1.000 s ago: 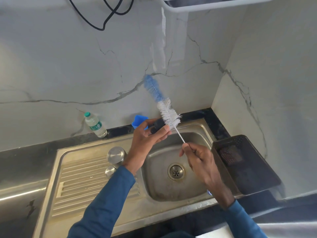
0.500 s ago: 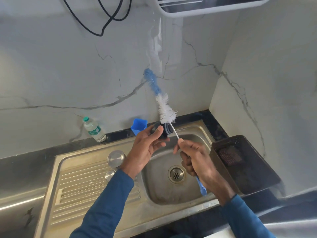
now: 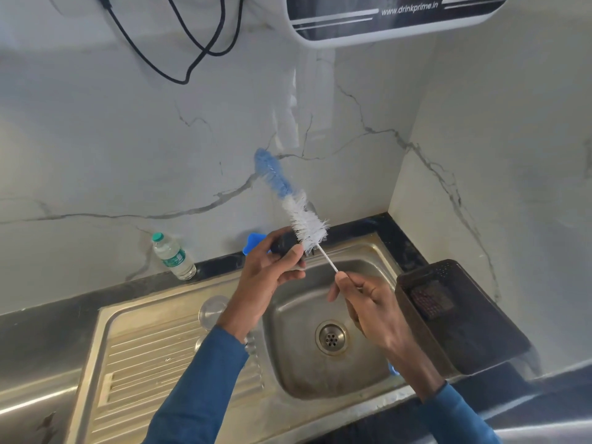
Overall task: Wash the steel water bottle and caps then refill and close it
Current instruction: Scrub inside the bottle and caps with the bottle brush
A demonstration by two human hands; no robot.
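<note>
The dark cap [image 3: 285, 244] is held in the air above the back edge of the sink [image 3: 362, 384], in the left hand [image 3: 267, 277]. The fingers and the thumb are curled around it, so only a part of its dark side shows. It looks small, light and stiff, probably plastic, and if it is wet it may be slippery; I think a grip around its side wall, as now, is the safe one, because it leaves the inside free for brushing.

The brush [image 3: 296, 208] touches the cap with its white bristles, and its blue tip points up toward the wall. The bristles are soft and will bend, while the thin white stem is stiff but may flex under a strong push. The right hand [image 3: 368, 302] pinches this stem low down with curled fingers; the blue handle end [image 3: 393, 369] shows only a little behind the wrist. A hold closer to the bristles would probably give more control.

On the ribbed drain board stand two steel pieces: the larger one [image 3: 213, 310] near the left wrist, and a smaller one [image 3: 200, 342] partly hidden by the sleeve. I cannot tell which is the bottle. A plastic bottle [image 3: 173, 256] stands on the counter by the wall, a blue cup [image 3: 253, 243] behind the left hand, and a dark basket [image 3: 461, 315] right of the sink.
</note>
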